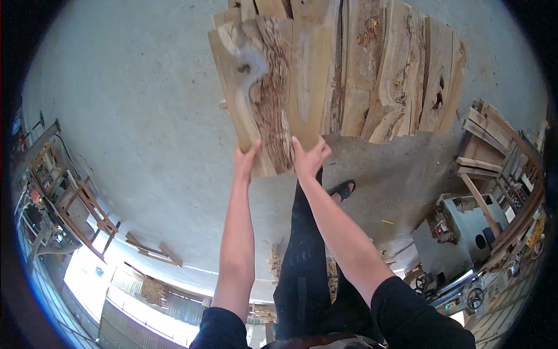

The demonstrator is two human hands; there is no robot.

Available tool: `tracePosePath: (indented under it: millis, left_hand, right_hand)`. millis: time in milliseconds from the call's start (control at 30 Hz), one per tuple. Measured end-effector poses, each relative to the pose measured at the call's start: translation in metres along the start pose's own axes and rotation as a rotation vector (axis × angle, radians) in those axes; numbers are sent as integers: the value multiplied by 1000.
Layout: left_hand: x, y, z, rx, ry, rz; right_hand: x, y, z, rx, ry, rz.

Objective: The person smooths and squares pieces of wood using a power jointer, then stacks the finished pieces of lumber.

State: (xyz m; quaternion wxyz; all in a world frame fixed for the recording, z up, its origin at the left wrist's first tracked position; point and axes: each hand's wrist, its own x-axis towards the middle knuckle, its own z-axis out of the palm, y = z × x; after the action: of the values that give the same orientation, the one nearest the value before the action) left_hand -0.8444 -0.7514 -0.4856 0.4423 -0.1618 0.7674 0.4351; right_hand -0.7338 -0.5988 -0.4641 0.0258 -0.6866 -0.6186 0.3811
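Rough-barked wooden boards lie side by side on the concrete floor. My left hand (247,160) grips the near left end of the leftmost boards, thumb on top. My right hand (311,156) is closed on the near end of a smooth tan board (308,75), thumb on top and fingers folded at its edge. Between my hands runs a bark-covered board (273,99), over or against a pale board (229,87) at the left; how they overlap is unclear. More boards (363,75) with knots and cracks extend to the right.
Grey concrete floor (145,104) surrounds the boards. Stacked planks (482,142) and a grey machine (456,232) stand at the right. Wooden frames (87,203) are at the left. My sandalled foot (343,191) is just below the boards, near a yellow object (387,222).
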Motion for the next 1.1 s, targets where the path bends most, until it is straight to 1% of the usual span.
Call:
tracePosePath:
  millis: [33, 67, 100, 133, 167, 200, 233, 267, 300, 333, 400, 433, 467, 533, 600, 667, 700, 733, 767, 833, 867, 900, 933, 967, 1000, 1033, 1100]
  left_hand:
    - [-8, -8, -3, 6, -3, 11]
    - [-16, -15, -4, -284, -24, -52]
    - [-17, -20, -2, -571, -50, -119]
    - [-14, -28, -1, -562, -61, -120]
    - [-12, -38, -4, -462, -70, -184]
    - [-10, -46, -8, -363, -75, -245]
    - [-8, -45, -9, -358, -73, -250]
    - [-4, -43, -12, -347, -114, -279]
    - [-1, -39, -12, -340, -157, -308]
    - [2, -39, -14, -339, -154, -317]
    - [0, -38, -16, -357, -211, -311]
    - [-5, -32, -12, -324, -170, -297]
    - [-14, -24, -9, -317, -166, -307]
    - [-30, -10, 0, -302, -98, -313]
    - [-45, -10, 6, -275, -93, -284]
    - [-68, -4, 6, -251, -92, -248]
    - [-80, 8, 5, -153, -155, -173]
    - [-90, 17, 8, -57, -218, -90]
    - [-100, 24, 13, -58, -229, -73]
    - [-115, 37, 26, -255, -206, -78]
    - [-122, 42, 32, -253, -224, -58]
    - [-129, 47, 37, -261, -172, -40]
    - [-137, 52, 40, -266, -124, -32]
    - [-146, 57, 42, -253, -147, -29]
    - [-154, 63, 46, -258, -114, -34]
    - [-162, 66, 50, -270, -77, -40]
    - [-175, 71, 56, -239, -81, -7]
  right_hand:
    - [-6, 7, -10, -12, -60, 39]
    - [-5, 13, -17, -26, -119, 74]
    - [0, 19, -21, -17, -106, 74]
    - [2, 29, -27, -84, -178, 137]
    - [3, 40, -31, -153, -260, 201]
    - [11, 46, -36, -150, -262, 206]
    - [24, 50, -41, 71, -515, 279]
    - [33, 53, -45, 297, -762, 352]
    - [40, 56, -45, 227, -804, 366]
    - [49, 66, -40, 223, -806, 374]
    - [60, 87, -33, 407, -985, 481]
    - [61, 86, -35, 453, -1045, 554]
    - [61, 84, -42, 456, -1047, 567]
    - [61, 60, -63, 364, -1150, 526]
    - [57, 70, -74, 397, -1156, 571]
    - [51, 71, -91, 516, -1151, 584]
    - [48, 68, -100, 521, -1144, 577]
    - [48, 67, -111, 590, -1179, 529]
    - [50, 65, -121, 658, -1213, 475]
    - [55, 46, -139, 651, -1210, 413]
    - [57, 38, -146, 641, -1212, 382]
    - [60, 34, -152, 653, -1232, 404]
    - [60, 26, -160, 668, -1208, 401]
    - [60, 20, -171, 647, -1231, 397]
    - [62, 16, -180, 626, -1254, 388]
    - [60, 18, -184, 674, -1245, 349]
    - [59, 25, -197, 713, -1225, 300]
